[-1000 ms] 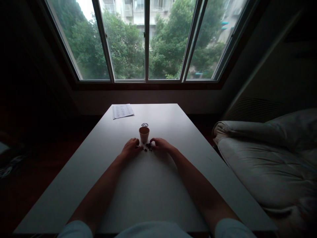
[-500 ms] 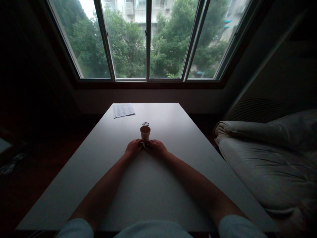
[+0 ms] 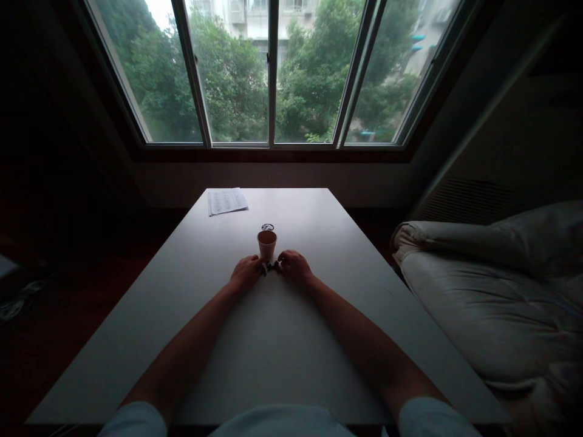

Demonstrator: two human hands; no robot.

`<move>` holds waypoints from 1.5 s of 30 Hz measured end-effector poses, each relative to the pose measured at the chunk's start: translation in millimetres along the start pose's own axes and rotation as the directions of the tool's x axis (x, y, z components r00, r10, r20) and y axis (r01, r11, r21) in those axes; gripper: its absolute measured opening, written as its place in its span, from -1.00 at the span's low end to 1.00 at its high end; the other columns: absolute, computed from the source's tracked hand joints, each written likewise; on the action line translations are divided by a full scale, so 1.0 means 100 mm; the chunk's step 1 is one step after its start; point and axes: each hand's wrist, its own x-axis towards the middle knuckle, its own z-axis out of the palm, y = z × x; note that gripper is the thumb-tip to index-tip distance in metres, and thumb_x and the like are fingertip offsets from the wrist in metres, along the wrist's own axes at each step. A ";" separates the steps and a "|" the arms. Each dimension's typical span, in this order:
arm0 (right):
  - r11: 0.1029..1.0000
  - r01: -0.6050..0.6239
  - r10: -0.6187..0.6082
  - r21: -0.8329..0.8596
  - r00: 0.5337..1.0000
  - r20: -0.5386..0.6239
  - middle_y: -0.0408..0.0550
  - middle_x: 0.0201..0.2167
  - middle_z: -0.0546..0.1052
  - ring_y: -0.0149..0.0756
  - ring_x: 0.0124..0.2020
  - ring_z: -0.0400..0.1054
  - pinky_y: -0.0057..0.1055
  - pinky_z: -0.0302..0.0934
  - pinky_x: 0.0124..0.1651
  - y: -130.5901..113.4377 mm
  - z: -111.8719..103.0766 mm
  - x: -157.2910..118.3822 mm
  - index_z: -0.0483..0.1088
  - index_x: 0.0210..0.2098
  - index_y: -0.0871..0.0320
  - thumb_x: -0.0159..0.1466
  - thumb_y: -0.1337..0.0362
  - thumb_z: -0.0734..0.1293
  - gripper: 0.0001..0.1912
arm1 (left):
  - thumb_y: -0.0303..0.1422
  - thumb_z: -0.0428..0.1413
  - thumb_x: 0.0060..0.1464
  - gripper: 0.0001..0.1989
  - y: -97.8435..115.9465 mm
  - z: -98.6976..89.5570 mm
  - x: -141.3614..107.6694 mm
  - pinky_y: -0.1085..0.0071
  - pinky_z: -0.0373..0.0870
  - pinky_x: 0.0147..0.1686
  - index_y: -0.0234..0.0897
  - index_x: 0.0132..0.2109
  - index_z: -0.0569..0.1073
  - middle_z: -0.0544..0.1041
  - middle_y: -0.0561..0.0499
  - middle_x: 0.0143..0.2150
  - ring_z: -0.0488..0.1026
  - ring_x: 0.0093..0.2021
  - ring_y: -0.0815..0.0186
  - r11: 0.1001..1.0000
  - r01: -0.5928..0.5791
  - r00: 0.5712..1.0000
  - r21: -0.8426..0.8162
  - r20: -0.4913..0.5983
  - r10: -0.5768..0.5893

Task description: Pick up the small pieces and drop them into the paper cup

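A brown paper cup (image 3: 267, 244) stands upright on the white table (image 3: 282, 340), in front of my hands. Several small dark pieces (image 3: 274, 266) lie on the tabletop just on the near side of the cup. My left hand (image 3: 247, 269) rests at the left of the cup, its fingertips by the cup's base and the dark pieces. On the right, my right hand (image 3: 294, 265) has curled fingers over the edge of the pieces, apart from the cup. The fingertips of both hands are too small and dark to show what they hold, if anything.
Behind the cup lies a small ring-shaped dark item (image 3: 268, 227). Printed papers (image 3: 228, 201) lie at the table's far left corner. A padded grey sofa (image 3: 492, 291) runs along the right side, and a window (image 3: 272, 145) is beyond the table.
My right hand has moved right and slightly up, away from my left hand, and more of the dark pieces show between the hands. The cup and my left hand have hardly moved.
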 end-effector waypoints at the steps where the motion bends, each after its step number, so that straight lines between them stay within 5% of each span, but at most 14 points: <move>1: 1.000 -0.012 0.012 -0.004 1.000 -0.004 -0.04 -0.24 0.51 -0.29 -0.18 0.35 -0.44 0.18 -0.14 0.02 0.00 0.00 0.52 -0.21 0.13 0.25 0.42 0.28 -0.80 | -0.39 -0.01 0.24 -0.57 0.00 0.00 0.00 0.37 0.29 -0.07 0.05 0.19 0.44 0.51 -0.01 -0.10 0.43 -0.10 0.24 1.000 -0.003 1.000 -0.013 0.003 0.003; 10: 0.998 0.060 -0.060 0.002 0.998 0.028 -0.04 -0.25 0.47 -0.26 -0.15 0.31 -0.41 0.19 -0.14 0.02 0.01 -0.02 0.53 -0.15 0.07 0.22 0.35 0.40 -0.80 | -0.29 0.09 0.17 -0.62 -0.07 -0.05 -0.04 0.39 0.33 -0.17 -0.07 0.13 0.50 0.49 -0.02 -0.15 0.42 -0.20 0.28 0.977 -0.017 0.999 -0.211 -0.038 0.009; 18: 0.983 0.120 -0.139 0.140 0.981 0.137 -0.08 -0.32 0.46 -0.32 -0.28 0.31 -0.40 0.20 -0.15 0.28 -0.14 0.06 0.53 -0.17 0.14 0.21 0.39 0.35 -0.80 | -0.41 0.07 0.04 -0.63 -0.41 -0.21 -0.05 0.44 0.31 -0.23 -0.15 0.00 0.56 0.46 0.04 -0.28 0.36 -0.32 0.36 0.954 -0.066 0.992 -0.293 0.081 0.094; 25: 0.968 0.218 -0.242 0.128 0.945 0.220 0.04 0.03 0.43 -0.13 0.08 0.27 -0.19 0.16 0.15 0.36 -0.34 0.06 0.53 -0.03 0.01 0.18 0.21 0.44 -0.66 | -0.38 0.07 0.00 -0.61 -0.39 -0.28 -0.08 0.46 0.27 -0.28 -0.13 -0.01 0.57 0.45 0.05 -0.32 0.34 -0.34 0.36 0.948 -0.071 0.986 -0.309 0.125 0.115; 32: 0.981 0.189 -0.193 0.044 0.927 0.321 0.01 0.27 0.30 0.00 0.28 0.13 -0.01 0.06 0.24 0.34 -0.39 0.05 0.45 0.10 -0.11 0.16 0.09 0.47 -0.50 | -0.29 0.09 0.04 -0.56 -0.34 -0.33 -0.09 0.48 0.22 -0.34 -0.10 0.10 0.52 0.43 0.11 -0.42 0.35 -0.41 0.38 0.952 -0.029 0.972 -0.304 0.215 0.098; 38: 0.979 0.201 -0.193 -0.027 0.962 0.194 0.01 0.21 0.37 -0.03 0.23 0.21 -0.04 0.09 0.21 0.21 -0.23 0.00 0.47 0.05 -0.09 0.21 0.07 0.43 -0.59 | -0.24 0.20 -0.04 -0.34 -0.24 -0.36 -0.09 0.47 0.25 -0.31 -0.10 0.26 0.38 0.52 0.06 -0.30 0.41 -0.34 0.33 0.960 -0.094 0.976 -0.263 0.166 0.141; 45: 0.978 0.205 -0.198 -0.044 0.972 0.124 0.02 0.11 0.46 -0.10 0.14 0.29 -0.14 0.16 0.14 0.13 -0.09 0.01 0.51 -0.02 -0.03 0.27 0.19 0.39 -0.72 | -0.30 0.12 0.09 -0.58 -0.15 -0.25 -0.10 0.45 0.31 -0.24 -0.09 0.12 0.51 0.59 0.00 -0.18 0.47 -0.28 0.31 0.967 -0.119 0.987 -0.225 0.075 0.139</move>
